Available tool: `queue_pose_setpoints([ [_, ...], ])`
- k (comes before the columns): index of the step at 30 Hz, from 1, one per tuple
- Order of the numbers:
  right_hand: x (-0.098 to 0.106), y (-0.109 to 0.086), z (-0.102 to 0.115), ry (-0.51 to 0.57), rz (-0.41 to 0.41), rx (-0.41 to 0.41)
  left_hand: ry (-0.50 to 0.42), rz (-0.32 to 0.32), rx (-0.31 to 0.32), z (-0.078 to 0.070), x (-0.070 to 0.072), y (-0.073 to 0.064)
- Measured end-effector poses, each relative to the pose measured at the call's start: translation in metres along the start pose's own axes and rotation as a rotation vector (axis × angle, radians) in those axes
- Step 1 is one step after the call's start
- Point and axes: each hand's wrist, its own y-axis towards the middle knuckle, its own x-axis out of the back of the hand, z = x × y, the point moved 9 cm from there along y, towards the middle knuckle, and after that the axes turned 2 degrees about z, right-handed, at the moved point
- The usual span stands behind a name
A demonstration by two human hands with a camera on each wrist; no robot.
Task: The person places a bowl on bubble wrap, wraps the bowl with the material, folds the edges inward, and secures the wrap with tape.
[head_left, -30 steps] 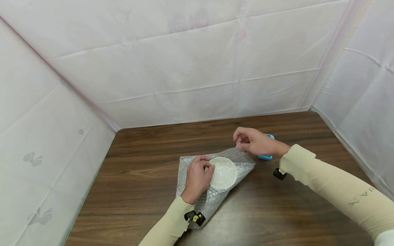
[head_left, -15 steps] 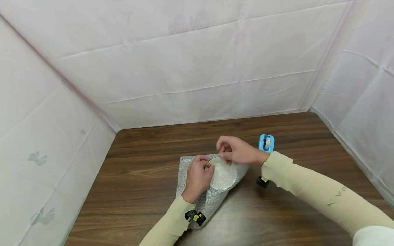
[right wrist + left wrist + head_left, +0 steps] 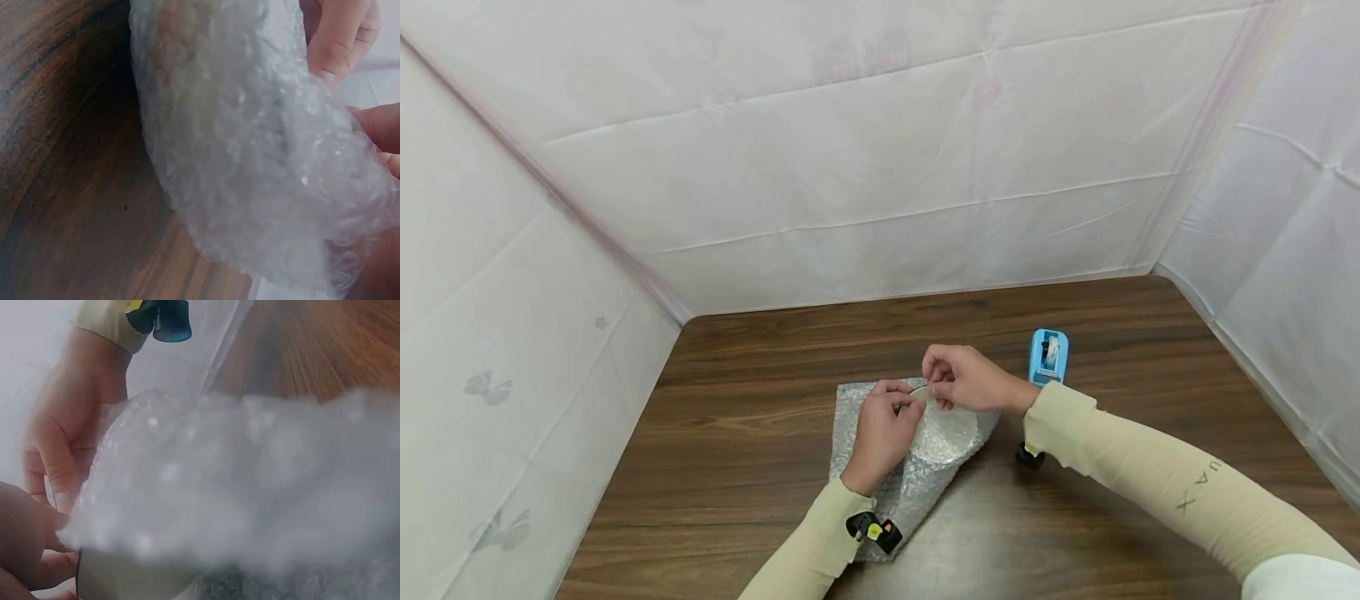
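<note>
A round pale dish-like piece (image 3: 951,433) with a thin dark rim lies on a sheet of bubble wrap (image 3: 917,500), partly covered by its folded layers. My left hand (image 3: 883,429) pinches the wrap at the dish's left edge, thumb and fingers bent. Close beside it, my right hand (image 3: 966,379) pinches a wrap flap drawn over the dish's far side. In the left wrist view, the raised bubble wrap (image 3: 237,481) hides much of the dish (image 3: 131,575). The right wrist view shows the wrap (image 3: 231,137) bulging around the dish, with both hands at its right side.
A blue tape dispenser (image 3: 1048,354) with a tape roll stands behind the right forearm. Everything rests on a brown wood-grain table (image 3: 752,417). White printed sheeting (image 3: 865,183) hangs along the back and both sides.
My right hand has moved left and slightly nearer, folding the right-hand wrap flap over the dish. The tape dispenser has come into fuller view. My left hand stays in place.
</note>
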Motion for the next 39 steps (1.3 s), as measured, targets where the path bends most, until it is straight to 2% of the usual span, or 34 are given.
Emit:
queue_pose_setpoints([
  [6,-0.001,0.0,-0.001,0.016,-0.026,-0.012,-0.039,0.016,0.045,0.003,-0.001,-0.001],
  [14,-0.003,-0.001,-0.002,0.007,-0.055,-0.033,-0.09,0.027,0.038,0.004,-0.003,-0.001],
  [26,-0.012,0.0,0.004,-0.022,-0.059,-0.009,-0.15,0.056,0.05,0.007,-0.005,-0.001],
  [30,-0.015,-0.001,0.003,0.025,-0.063,-0.009,-0.161,0.058,0.06,0.009,-0.006,0.0],
  [34,-0.016,-0.003,0.001,0.083,-0.079,-0.007,-0.177,0.063,0.044,0.009,-0.005,0.0],
  [39,-0.01,-0.008,0.003,0.076,-0.132,0.009,-0.184,0.072,0.052,0.01,-0.004,0.001],
])
